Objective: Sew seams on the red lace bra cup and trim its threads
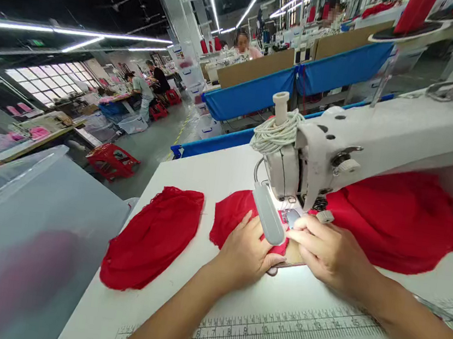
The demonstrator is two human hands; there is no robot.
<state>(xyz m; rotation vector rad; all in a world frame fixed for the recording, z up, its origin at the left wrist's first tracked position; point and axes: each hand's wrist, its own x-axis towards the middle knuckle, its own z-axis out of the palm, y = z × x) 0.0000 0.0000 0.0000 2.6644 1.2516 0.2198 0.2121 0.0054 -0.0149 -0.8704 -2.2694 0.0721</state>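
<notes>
Left hand [246, 249] flat on a small red cloth [230, 214], fingers spread, pressing down, not gripping. Right hand [330, 251] curled, thumb and fingertips drawn together by the needle area; from here I can't tell if it's pinching anything. Small red cloth lies on the table [189, 167], at the needle end of a white sewing machine [400, 127], partly under a lit grey lamp [266, 213]. Bundle of pale cord [276, 134] sits on top of the machine head.

Second red cloth [154, 240], oval, edges gathered, lies just left of the small one, apart from it. Bigger red cloth [401, 224] spreads under the machine arm, beyond the right hand. Printed ruler [273, 329] runs along the near side of the table.

Cloudy plastic bin [41, 196] left of the table, something reddish inside, blurred. Red stool [112, 161] on the floor past it. Co-worker [247, 48] sits behind a cardboard panel [259, 70] across the way.
</notes>
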